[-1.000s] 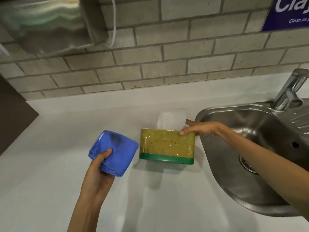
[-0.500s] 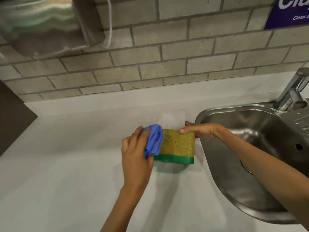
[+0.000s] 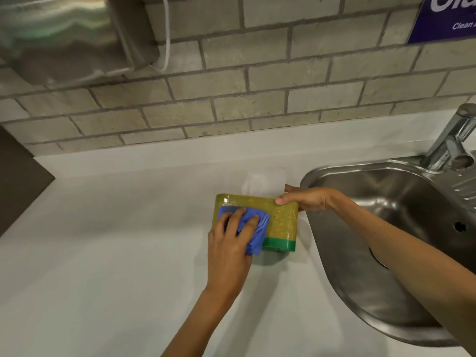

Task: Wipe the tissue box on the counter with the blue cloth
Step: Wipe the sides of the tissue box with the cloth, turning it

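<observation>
A yellow-green tissue box (image 3: 282, 220) with a green base band stands on the white counter (image 3: 103, 253), a white tissue (image 3: 262, 180) sticking out of its top. My left hand (image 3: 229, 243) presses the bunched blue cloth (image 3: 253, 235) flat against the left half of the box's front face, hiding that part. My right hand (image 3: 306, 199) grips the box's top right corner, thumb on the front edge. Small reddish specks show on the front face beside the cloth.
A steel sink (image 3: 386, 240) lies directly right of the box, its tap (image 3: 453, 140) at the far right. A brick-tiled wall (image 3: 257, 94) rises behind, with a metal dispenser (image 3: 64, 34) at upper left. A dark panel (image 3: 18, 181) borders the counter's left edge.
My left hand brought the blue cloth from the left onto the box's front face and has slid it rightward across it. My right hand has kept its hold on the box.
</observation>
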{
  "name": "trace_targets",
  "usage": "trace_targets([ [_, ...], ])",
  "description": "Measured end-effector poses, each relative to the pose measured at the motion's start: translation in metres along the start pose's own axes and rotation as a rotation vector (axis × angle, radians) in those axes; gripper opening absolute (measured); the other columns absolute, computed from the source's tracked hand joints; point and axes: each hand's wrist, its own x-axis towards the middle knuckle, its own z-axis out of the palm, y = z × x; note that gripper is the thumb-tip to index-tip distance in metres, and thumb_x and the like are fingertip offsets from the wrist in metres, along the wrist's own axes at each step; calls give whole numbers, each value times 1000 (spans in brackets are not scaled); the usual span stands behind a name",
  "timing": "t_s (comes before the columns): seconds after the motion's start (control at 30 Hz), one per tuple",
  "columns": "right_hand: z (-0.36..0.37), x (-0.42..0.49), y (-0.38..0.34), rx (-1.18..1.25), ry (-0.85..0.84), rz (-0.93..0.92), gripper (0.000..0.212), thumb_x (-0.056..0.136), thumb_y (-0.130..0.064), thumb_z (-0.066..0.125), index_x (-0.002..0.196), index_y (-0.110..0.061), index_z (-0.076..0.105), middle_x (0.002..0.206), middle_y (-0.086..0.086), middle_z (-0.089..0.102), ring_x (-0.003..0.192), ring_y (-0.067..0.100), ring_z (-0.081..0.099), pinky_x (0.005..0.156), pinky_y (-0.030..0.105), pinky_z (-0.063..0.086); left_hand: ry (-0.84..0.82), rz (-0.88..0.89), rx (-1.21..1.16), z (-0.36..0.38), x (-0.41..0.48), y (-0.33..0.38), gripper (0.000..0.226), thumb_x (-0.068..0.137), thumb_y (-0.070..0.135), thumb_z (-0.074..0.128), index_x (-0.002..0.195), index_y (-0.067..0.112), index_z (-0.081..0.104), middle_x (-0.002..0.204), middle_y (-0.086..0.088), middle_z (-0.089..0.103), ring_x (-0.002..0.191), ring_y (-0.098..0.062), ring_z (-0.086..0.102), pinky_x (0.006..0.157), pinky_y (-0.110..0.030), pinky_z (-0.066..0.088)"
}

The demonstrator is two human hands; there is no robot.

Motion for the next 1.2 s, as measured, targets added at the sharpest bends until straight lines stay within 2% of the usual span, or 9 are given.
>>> trace_targets([
  [0.17,1,1,-2,-23,6,-15,126,27,-66,80,134,-19,32,134,6,51,123,22,50,103,38,42,99,-211,-38,-6,10,-7,55,50,-15,72,101,5,71,108,-20,68,92,-46,60,72,-50,54],
  [0.33,2,1,-2,-31,-37,-37,65,50,-56,73,108,-37,49,124,-1,59,105,11,58,96,31,46,-6,91,-35,9,4,29,59,46,0,83,102,15,71,107,-12,70,93,-35,64,72,-40,55],
  [0.47,1,1,-2,-82,-40,-48,76,35,-70,75,97,-31,56,101,-8,64,97,10,60,88,24,47,74,-28,-80,4,7,13,52,47,-2,85,95,13,73,102,-11,71,92,-35,64,70,-41,54],
  [0.63,2,4,-5,-107,-51,-28,31,61,-53,65,81,-29,67,85,-12,67,80,2,62,78,18,48,29,102,-41,15,8,37,61,44,4,85,102,19,72,107,-8,71,101,-25,52,71,-36,52],
  [0.77,0,6,-5,-154,-54,-26,44,53,-59,64,84,-27,66,86,-12,68,91,10,59,93,29,42,88,21,-89,9,2,13,53,46,2,85,97,16,74,102,-8,71,97,-28,58,72,-38,53],
  [0.9,2,6,-8,-144,-78,-34,33,55,-57,65,72,-30,71,72,-18,70,77,1,62,77,17,46,102,28,-62,14,8,28,55,48,4,83,101,16,72,105,-11,71,98,-32,58,72,-40,53],
  [1.0,2,5,-10,-135,-78,-57,50,43,-61,74,78,-26,65,73,-17,70,72,-5,64,68,9,49,99,133,-85,16,-6,17,52,50,7,83,100,19,73,105,-7,71,101,-21,44,73,-36,51],
  [1.07,1,5,-11,-137,-92,-68,69,31,-70,76,83,-27,63,73,-21,71,77,-6,64,75,11,48,143,43,-98,11,-11,-5,50,52,2,79,99,17,73,105,-8,70,100,-21,43,73,-37,50],
  [1.2,2,3,-13,-140,-119,-62,69,30,-72,76,82,-29,65,75,-23,72,81,-6,65,77,12,48,241,-265,-129,2,-1,-31,53,59,-4,59,109,12,68,114,-17,64,103,-33,49,77,-45,50],
])
